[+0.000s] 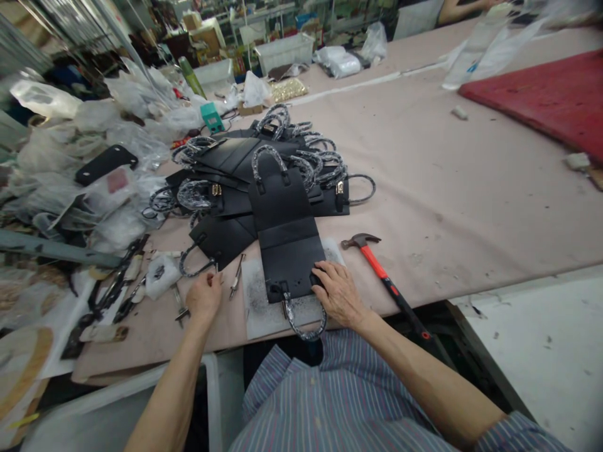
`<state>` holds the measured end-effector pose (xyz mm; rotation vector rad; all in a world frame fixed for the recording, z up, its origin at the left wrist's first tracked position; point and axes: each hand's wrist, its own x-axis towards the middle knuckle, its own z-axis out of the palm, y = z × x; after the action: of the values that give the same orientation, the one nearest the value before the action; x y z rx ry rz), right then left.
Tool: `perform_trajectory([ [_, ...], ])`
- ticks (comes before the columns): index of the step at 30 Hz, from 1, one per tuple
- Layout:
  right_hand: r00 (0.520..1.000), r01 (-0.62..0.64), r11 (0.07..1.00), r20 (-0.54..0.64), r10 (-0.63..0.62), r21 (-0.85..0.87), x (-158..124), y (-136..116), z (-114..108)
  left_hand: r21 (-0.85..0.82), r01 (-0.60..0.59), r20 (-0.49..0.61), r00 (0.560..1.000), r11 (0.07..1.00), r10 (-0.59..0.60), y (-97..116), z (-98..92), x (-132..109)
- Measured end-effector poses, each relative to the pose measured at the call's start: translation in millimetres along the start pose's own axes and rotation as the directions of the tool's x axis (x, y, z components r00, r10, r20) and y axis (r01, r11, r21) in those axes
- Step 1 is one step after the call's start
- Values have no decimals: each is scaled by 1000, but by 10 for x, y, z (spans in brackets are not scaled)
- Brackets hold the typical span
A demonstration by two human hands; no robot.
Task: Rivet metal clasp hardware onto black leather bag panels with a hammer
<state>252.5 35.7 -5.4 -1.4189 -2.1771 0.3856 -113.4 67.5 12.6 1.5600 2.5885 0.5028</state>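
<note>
The flat black bag (291,245) lies partly over the white board (257,317), probably for backing, its five-o'clock edge steadied under the loosely curled right hand (338,292), while at eight o'clock the left hand (205,296) is pinched closed, contents unclear.

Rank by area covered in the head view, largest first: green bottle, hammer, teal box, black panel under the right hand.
1. Black panel
2. Hammer, long but thin
3. Teal box and green bottle: too alike to rank; both stand farther from the camera.
</note>
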Motion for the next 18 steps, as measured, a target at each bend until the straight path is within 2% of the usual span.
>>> perform_trajectory([
  [1,1000,4,1000,-11,-4,12,-3,2,5,37,-55,-28,998,998,56,2,0,-34],
  [3,999,12,999,-41,-11,29,-15,-6,28,18,-165,-85,982,986,166,160,44,-108],
  [4,998,18,999,-57,-15,35,-24,-18,44,-25,-202,-85,976,979,200,307,81,-125],
  [6,996,32,999,-78,-29,38,-54,-52,81,-145,-221,-3,975,964,223,690,160,-85],
  [8,995,47,999,-91,-45,26,-101,-84,115,-260,-140,152,971,955,184,1108,214,51],
  [9,994,57,998,-98,-55,13,-133,-94,131,-301,-58,232,964,952,132,1300,225,138],
  [12,987,73,996,-137,-80,-54,-272,-88,184,-385,164,388,922,908,-2,1715,194,341],
  [14,982,54,992,-175,-73,-112,-420,-64,235,-448,251,428,903,858,-41,1843,124,341],
  [18,953,-36,975,-303,-32,-217,-853,-21,314,-606,366,470,881,707,-53,1866,-64,51],
])
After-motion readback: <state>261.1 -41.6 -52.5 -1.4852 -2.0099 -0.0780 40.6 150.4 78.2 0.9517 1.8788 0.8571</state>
